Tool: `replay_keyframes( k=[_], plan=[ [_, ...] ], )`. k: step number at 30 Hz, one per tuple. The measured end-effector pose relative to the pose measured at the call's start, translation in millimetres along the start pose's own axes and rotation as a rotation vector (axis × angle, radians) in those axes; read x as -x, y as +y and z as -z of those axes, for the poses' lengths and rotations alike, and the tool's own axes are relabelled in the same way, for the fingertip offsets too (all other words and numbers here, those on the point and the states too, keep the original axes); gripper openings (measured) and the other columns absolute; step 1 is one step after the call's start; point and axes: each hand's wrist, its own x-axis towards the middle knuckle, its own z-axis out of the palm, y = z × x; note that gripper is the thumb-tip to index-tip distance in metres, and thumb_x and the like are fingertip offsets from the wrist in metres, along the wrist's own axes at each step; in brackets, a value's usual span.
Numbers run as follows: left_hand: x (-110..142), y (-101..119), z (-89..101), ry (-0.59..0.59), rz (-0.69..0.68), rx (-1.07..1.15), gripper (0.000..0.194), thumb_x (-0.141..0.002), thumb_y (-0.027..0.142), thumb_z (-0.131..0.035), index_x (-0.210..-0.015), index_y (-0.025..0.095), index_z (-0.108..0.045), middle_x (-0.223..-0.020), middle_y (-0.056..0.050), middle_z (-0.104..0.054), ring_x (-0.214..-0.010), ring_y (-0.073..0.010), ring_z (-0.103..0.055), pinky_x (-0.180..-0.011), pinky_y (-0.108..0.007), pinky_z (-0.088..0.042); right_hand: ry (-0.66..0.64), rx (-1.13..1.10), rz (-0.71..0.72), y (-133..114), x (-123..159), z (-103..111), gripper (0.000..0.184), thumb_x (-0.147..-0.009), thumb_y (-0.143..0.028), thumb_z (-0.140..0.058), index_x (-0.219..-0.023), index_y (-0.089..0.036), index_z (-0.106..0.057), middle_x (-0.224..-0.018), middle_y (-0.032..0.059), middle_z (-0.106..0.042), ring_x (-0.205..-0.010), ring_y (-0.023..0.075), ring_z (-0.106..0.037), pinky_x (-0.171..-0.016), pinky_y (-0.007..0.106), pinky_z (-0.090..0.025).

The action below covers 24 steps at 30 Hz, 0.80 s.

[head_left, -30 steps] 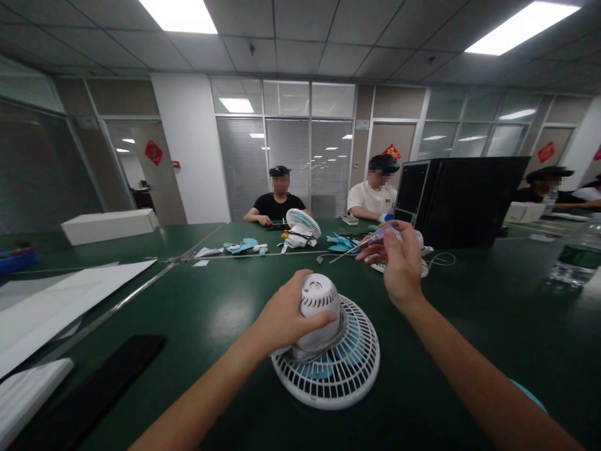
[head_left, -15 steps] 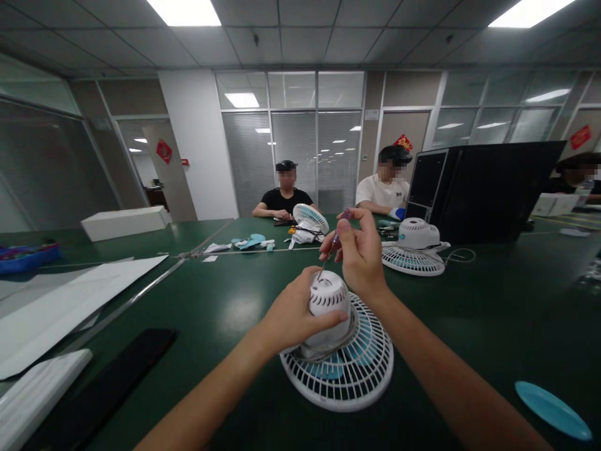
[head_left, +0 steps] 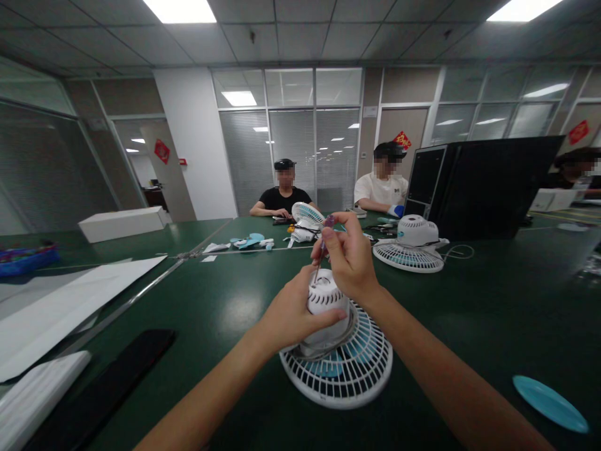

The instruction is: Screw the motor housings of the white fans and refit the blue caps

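Observation:
A white electric fan (head_left: pixel 335 382) lies grille down on the green table, its rounded motor housing (head_left: pixel 323 300) pointing up. My left hand (head_left: pixel 300 310) is wrapped round the housing from the left, thumb across its near side. In my right hand (head_left: pixel 350 257) is a screwdriver (head_left: pixel 322 247) with a purplish clear handle, pinched between thumb and fingers. Its thin shaft slants down to the top of the housing, near the rim by my left fingers. Whether the tip sits in a screw is too small to tell.
A second fan (head_left: pixel 410 250) lies face down beside a large black case (head_left: pixel 488 188). Farther back are another fan (head_left: pixel 307 219) and loose blue parts (head_left: pixel 253 240). A blue oval piece (head_left: pixel 549 403) lies at right, a black strip (head_left: pixel 113 369) at left. Two co-workers sit opposite.
My right hand and the screwdriver have shifted a little left and down, and the screwdriver stands more upright. My left hand stays on the housing.

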Motion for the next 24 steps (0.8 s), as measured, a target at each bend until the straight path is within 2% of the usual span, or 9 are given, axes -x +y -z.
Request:
replay_keyframes(
  k=[12,18,21,24],
  plan=[
    [0,1,0.7,-0.004,-0.001,0.011,0.067,-0.074,0.047,-0.073,-0.130,0.019,-0.047,-0.133,-0.014,-0.057,-0.117,-0.0336,-0.057,-0.101,-0.050,-0.045,-0.073,-0.013,-0.001,1,3,-2,0.026,-0.096,-0.045,-0.050,-0.104,-0.022,-0.042,-0.063,-0.0064,-0.062,-0.049,0.0089,-0.059,-0.052,0.022,-0.050],
    [1,1,0.8,0.007,-0.017,0.022,0.079,-0.075,0.046,-0.074,-0.141,0.018,-0.040,-0.149,-0.017,-0.043,-0.137,-0.0360,-0.040,-0.114,-0.053,-0.031,-0.039,0.005,-0.052,-4,2,-2,0.032,-0.087,-0.045,-0.064,-0.100,-0.022,-0.045,-0.074,-0.0042,-0.063,-0.053,0.0123,-0.066,-0.046,0.022,-0.050],
    [-1,-4,-0.8,-0.001,-0.069,0.117,0.069,-0.083,0.046,-0.066,-0.142,0.019,-0.041,-0.148,-0.015,-0.044,-0.140,-0.0340,-0.036,-0.116,-0.053,-0.027,-0.036,0.015,-0.026,-4,2,-2,0.037,-0.088,-0.042,-0.064,-0.116,-0.025,-0.046,-0.070,-0.0064,-0.061,-0.054,0.0127,-0.067,-0.045,0.021,-0.051],
    [-3,-11,-3.1,-0.013,-0.118,0.228,0.051,-0.095,0.042,-0.049,-0.140,0.018,-0.045,-0.147,-0.013,-0.046,-0.140,-0.0306,-0.035,-0.119,-0.051,-0.023,-0.079,0.064,0.061,-7,0,0,0.032,-0.094,-0.035,-0.055,-0.124,-0.026,-0.050,-0.079,-0.0035,-0.065,-0.060,0.0100,-0.067,-0.051,0.021,-0.055]
  ],
)
